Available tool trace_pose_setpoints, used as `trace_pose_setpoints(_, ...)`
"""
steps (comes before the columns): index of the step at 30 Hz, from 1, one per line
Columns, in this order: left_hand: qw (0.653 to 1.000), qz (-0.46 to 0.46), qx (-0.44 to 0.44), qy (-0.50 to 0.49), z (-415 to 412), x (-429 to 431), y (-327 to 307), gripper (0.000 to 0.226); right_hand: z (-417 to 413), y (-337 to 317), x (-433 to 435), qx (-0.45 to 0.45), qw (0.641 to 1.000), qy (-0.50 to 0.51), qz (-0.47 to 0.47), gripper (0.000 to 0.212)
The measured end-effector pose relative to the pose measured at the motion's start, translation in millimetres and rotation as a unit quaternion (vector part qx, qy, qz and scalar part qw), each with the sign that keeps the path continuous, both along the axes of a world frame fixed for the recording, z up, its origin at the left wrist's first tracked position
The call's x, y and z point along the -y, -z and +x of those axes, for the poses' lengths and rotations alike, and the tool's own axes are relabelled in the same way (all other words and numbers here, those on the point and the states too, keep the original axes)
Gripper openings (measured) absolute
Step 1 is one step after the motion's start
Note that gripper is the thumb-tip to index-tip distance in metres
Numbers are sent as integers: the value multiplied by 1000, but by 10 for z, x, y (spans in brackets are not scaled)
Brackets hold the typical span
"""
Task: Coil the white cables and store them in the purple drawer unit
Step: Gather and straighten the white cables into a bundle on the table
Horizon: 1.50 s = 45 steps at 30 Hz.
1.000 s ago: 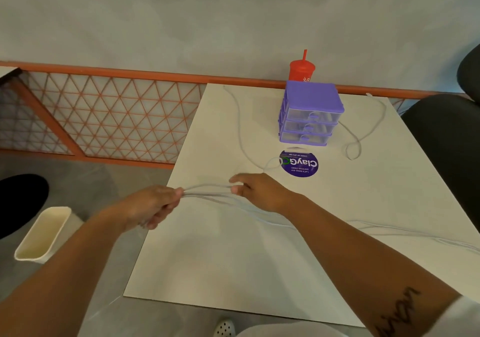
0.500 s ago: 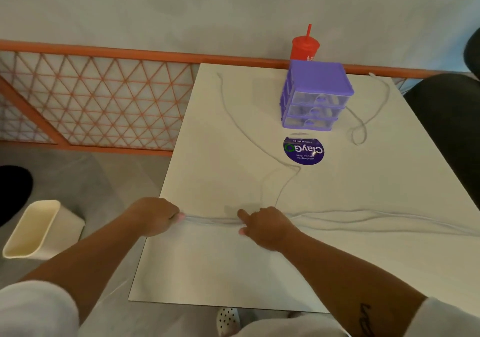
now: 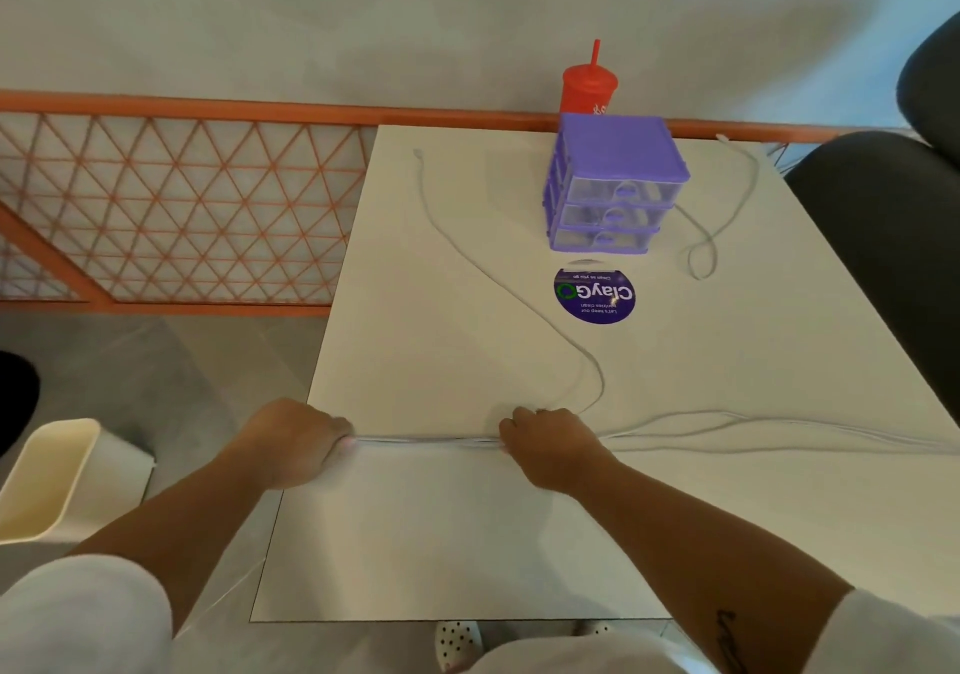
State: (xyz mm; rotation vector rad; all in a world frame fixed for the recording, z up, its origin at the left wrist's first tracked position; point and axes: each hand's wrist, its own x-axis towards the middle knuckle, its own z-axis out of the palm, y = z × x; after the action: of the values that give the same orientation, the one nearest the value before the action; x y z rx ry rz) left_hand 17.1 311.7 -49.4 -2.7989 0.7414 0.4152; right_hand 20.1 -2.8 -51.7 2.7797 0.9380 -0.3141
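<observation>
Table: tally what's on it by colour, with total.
Purple: 2 (drawer unit, round sticker)
Red: 1 (cup, base hidden behind the unit)
White: 2, it seems (cable held by left hand and right hand; loose cable right of the unit)
Total: 5

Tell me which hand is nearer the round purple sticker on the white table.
Right. The right hand grips the white cable bundle on the person's side of the round purple sticker; the left hand grips it at the white table's left edge, farther away.
</observation>
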Motion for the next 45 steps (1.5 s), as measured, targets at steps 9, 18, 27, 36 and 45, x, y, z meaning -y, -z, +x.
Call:
trace_pose_setpoints(9, 993, 21, -73, -89, 114, 37, -84, 36, -26, -67, 392, 1, 999, -33, -14, 37)
trace_pose_setpoints(18, 969, 25, -173, -176, 217, 170, -152, 36, -10, -98, 573, -169, 966, 157, 113, 36)
trace_pose_setpoints(27, 949, 63, -210, -225, 319, 183, -83, 43, 306, -592, 1255, -193, 883, 321, 283, 28)
trace_pose_setpoints(36, 941, 106, -190, -259, 293, 278, -121, 43, 82, -203, 1424, -174, 912, 357, 106, 40)
trace_pose_setpoints(45, 927, 169, -137, -306, 202, 395, -94, 39, 73, -149, 1625, -184, 928, 296, 133, 33)
